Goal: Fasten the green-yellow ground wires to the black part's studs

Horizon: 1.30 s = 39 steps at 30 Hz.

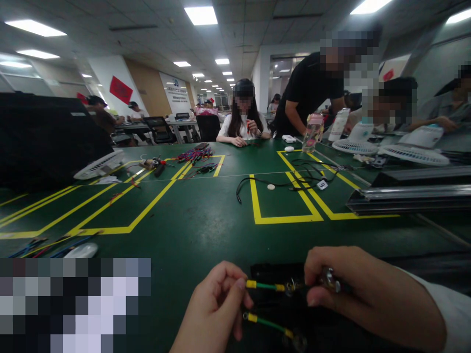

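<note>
A short green ground wire [265,286] with yellow-sleeved ends runs between my two hands. My left hand [217,306] pinches its left end between thumb and forefinger. At its right end sits a round metal fastener [289,287]. My right hand [353,289] is closed round a screwdriver [330,280], whose shiny handle end shows between the fingers; its shaft points left at the fastener, and most of it is hidden. Below lies a second green wire [270,324], with a ring lug at its left end and another round metal piece at its right. Both lie over a black part [263,269].
Yellow tape [289,220] marks the green table. Black cables [309,171], metal rails [412,193], fans [355,139] and a pink bottle [313,132] stand or lie to the right. Wire bundles [195,153] lie left of centre. A person [245,122] sits opposite; another leans over beyond.
</note>
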### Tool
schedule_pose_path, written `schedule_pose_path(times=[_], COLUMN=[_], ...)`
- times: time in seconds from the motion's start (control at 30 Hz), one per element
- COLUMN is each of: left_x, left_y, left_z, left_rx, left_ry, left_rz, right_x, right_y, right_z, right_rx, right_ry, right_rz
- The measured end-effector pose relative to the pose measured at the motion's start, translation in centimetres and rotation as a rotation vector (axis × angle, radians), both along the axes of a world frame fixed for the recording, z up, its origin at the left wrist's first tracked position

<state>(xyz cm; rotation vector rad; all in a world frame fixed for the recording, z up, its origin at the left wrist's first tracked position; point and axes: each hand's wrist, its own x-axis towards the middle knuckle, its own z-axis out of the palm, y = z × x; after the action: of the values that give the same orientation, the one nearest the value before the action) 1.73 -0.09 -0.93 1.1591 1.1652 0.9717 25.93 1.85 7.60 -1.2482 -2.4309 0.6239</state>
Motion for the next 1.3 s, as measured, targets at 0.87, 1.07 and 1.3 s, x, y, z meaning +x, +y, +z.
schedule_pose_path(times=[0.87,1.07,1.3], left_x=[0.1,0.1,-0.1], left_y=[-0.1,-0.2,0.0], left_z=[0.4,0.3,0.1], left_rx=[-0.017,-0.011,-0.011], left_ry=[0.004,-0.005,-0.003], left_rz=[0.007,0.002,-0.003], right_x=[1.1,0.2,0.1], right_y=[0.2,-0.2,-0.1], right_z=[-0.5,-1.0,-1.6], right_rx=[0.051,0.209,0.232], right_ry=[0.156,-0.047,-0.066], right_rz=[-0.104,-0.027,-0.011])
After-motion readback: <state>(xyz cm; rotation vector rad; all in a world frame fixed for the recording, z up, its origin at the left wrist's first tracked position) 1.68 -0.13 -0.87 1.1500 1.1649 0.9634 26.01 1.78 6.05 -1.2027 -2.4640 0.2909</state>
